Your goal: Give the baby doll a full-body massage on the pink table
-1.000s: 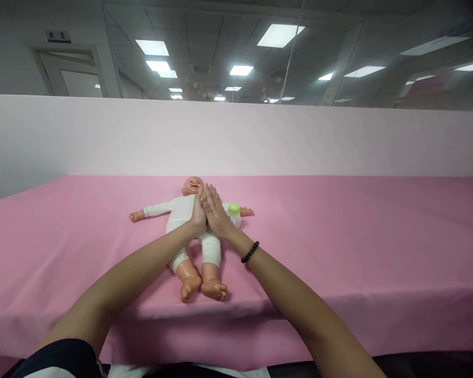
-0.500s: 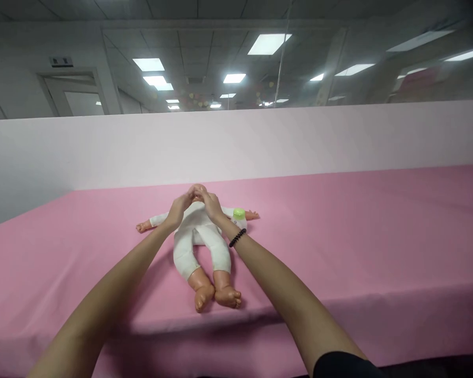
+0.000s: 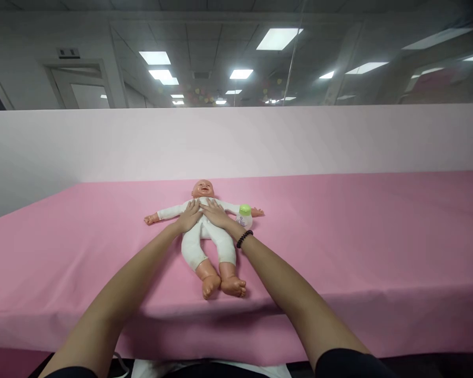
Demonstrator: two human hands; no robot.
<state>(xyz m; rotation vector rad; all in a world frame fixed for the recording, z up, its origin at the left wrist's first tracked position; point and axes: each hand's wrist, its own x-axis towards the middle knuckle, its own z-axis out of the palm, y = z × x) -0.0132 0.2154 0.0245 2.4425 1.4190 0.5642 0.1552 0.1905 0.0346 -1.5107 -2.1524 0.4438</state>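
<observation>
A baby doll in a white suit lies on its back on the pink table, head away from me, arms spread, bare feet near the front edge. My left hand rests flat on the doll's chest, fingers stretched out. Beside it my right hand, with a dark bead bracelet at the wrist, also lies flat on the chest, holding nothing. A small white bottle with a green cap stands by the doll's outstretched arm, just right of my right hand.
A pale partition wall runs along the table's far edge. The table's front edge drops off just below the doll's feet. Pink cloth stretches wide to the left and right of the doll.
Half a second ago my hands were raised and pressed together above the doll's head. Both have since come down and spread flat on its chest.
</observation>
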